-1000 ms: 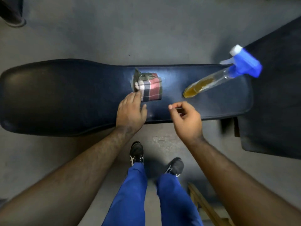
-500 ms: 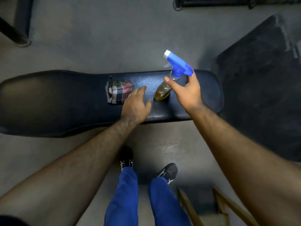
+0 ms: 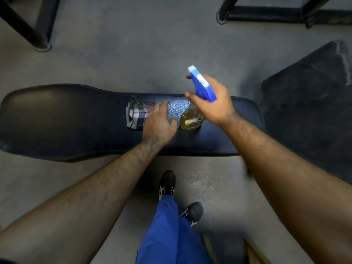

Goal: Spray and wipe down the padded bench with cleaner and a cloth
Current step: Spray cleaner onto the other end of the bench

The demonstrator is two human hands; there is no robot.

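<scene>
The bench (image 3: 57, 121) runs across the view, its supports hidden beneath the pad. Near its middle lies the cloth (image 3: 136, 116), partly covered by the left hand (image 3: 158, 124), whose relaxed fingers rest flat on it. Just right of the cloth, the bottle (image 3: 191, 121) stands on the bench; the right hand (image 3: 215, 102) curls around its neck, hiding it below the blue trigger head.

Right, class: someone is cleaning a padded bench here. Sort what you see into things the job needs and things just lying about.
Needed for the job:
padded bench
spray bottle, gripped by the right hand
checked cloth, the left hand resting at its edge

Just lying about:
black metal frames on the floor
dark mat
wooden pieces
</scene>
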